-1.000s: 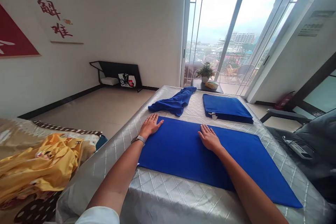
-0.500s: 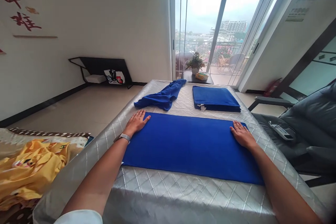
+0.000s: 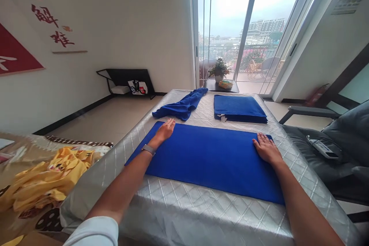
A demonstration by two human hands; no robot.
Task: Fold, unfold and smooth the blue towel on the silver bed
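A blue towel [image 3: 210,157] lies spread flat across the silver quilted table cover [image 3: 184,200]. My left hand [image 3: 165,130], with a band on its wrist, rests near the towel's far left part, fingers stretched out and close together. Flat on the far right corner lies my right hand [image 3: 265,148], its fingers extended. Neither hand grips anything. Beyond the spread towel, a crumpled blue towel [image 3: 184,104] sits at the left. To its right is a neat stack of folded blue towels [image 3: 240,107] with white tags at the near edge.
Yellow clothing [image 3: 54,173] lies on a patterned cover at the left. A dark armchair [image 3: 328,138] with a power strip [image 3: 323,148] on its seat stands at the right. Past the table's far end are a small stand [image 3: 211,85] with a potted plant [image 3: 219,70] and glass doors.
My left hand has slid rightward along the towel, away from its left edge, and turned partly onto its side. My right hand stays at the far right corner. The view has shifted left.
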